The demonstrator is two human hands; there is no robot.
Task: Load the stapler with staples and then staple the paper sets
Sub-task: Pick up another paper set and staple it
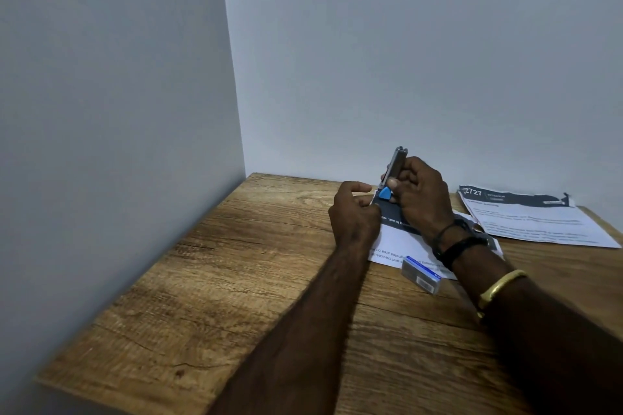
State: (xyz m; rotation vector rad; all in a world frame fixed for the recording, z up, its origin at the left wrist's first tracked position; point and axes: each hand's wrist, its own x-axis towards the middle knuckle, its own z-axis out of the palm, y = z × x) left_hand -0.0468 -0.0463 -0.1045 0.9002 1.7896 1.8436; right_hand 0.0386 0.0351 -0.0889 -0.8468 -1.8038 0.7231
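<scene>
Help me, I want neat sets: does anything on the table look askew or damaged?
The paper set by the wall has a far right corner that looks curled or crumpled. The staple box lies aslant, overlapping the edge of the nearer sheet. Nothing looks spilled.

The right hand (421, 199) grips the stapler (395, 165), held steeply tilted, its blue end (385, 194) down over the near paper set (401, 239) on the wooden tabletop (236, 280). The left hand (354, 212) sits curled at that set's left edge; whether it pinches the paper is unclear. A staple box (421, 274) lies on the sheet's near edge. A second paper set (539, 222) lies to the right.
</scene>
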